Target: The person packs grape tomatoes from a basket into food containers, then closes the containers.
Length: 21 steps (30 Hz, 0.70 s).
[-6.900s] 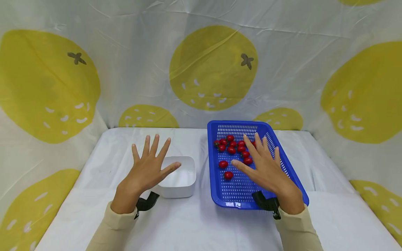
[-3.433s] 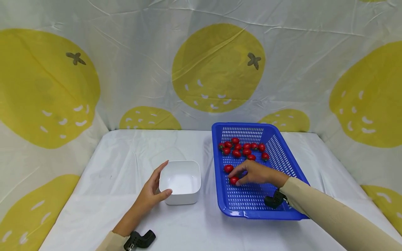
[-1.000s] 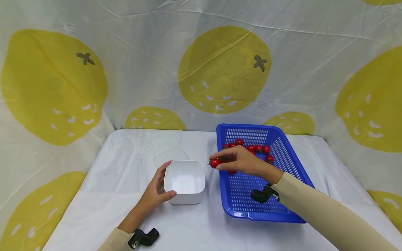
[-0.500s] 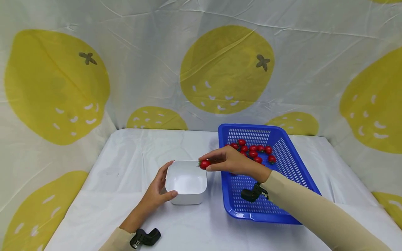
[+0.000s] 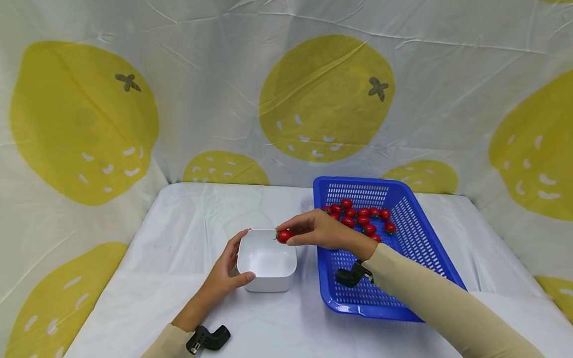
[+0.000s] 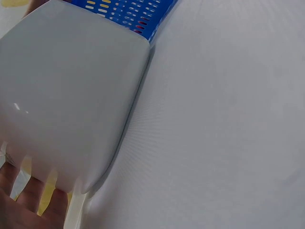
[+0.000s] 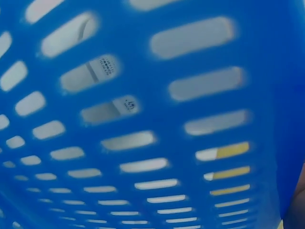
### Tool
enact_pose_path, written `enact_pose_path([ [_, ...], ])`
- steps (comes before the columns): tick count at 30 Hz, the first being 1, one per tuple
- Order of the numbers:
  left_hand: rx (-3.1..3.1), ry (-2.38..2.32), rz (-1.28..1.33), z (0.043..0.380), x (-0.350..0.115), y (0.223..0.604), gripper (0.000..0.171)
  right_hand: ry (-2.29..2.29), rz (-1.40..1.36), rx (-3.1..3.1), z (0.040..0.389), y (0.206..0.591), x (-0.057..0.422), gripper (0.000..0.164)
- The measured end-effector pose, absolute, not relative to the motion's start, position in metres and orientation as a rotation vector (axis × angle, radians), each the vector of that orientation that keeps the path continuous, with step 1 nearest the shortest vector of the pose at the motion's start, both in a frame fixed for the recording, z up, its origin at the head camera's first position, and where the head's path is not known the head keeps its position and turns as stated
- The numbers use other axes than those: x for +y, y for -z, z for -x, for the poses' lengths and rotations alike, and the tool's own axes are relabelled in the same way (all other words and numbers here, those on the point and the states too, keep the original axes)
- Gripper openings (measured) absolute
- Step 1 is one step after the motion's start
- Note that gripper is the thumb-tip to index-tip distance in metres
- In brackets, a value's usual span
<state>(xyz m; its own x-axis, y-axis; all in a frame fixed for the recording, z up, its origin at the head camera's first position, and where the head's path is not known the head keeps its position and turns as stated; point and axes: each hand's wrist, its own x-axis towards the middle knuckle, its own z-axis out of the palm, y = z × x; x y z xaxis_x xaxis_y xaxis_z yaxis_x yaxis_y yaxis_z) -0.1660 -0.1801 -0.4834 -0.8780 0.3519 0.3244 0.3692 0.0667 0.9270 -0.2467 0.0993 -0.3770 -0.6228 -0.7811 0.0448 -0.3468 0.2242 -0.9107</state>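
Note:
Between thumb and fingers my right hand [image 5: 320, 229] pinches a red cherry tomato [image 5: 284, 236] with a green stem, over the back right corner of a white square bowl [image 5: 270, 283]. My left hand [image 5: 226, 271] holds that bowl from its left side, thumb at the front rim and fingers along the back left. In the left wrist view the bowl's outer wall [image 6: 71, 95] fills the upper left, with my fingers [image 6: 31, 195] against it. Inside the bowl, only bare white floor shows. The right wrist view is filled by the slotted wall of the blue basket [image 7: 157, 143].
To the right of the bowl stands the blue plastic basket [image 5: 329, 293], with several cherry tomatoes [image 5: 347, 221] toward its back. My right forearm [image 5: 429, 293] crosses over it. A white cloth [image 5: 215, 209] covers the table; a lemon-print curtain [image 5: 215, 99] hangs behind and at the sides.
My right hand took a cherry tomato from the basket and has carried it left to above the bowl's rim. My left hand, earlier spread over the table, came to hold the bowl.

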Motion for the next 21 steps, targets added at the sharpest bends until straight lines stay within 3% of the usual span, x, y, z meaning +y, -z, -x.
enact_pose_path([
  [21,-2.298,2.009,0.737,0.164,-0.1809,0.4825,0.088,1.288,1.112,2.078,0.2435,0.3805,0.0949,0.035],
])
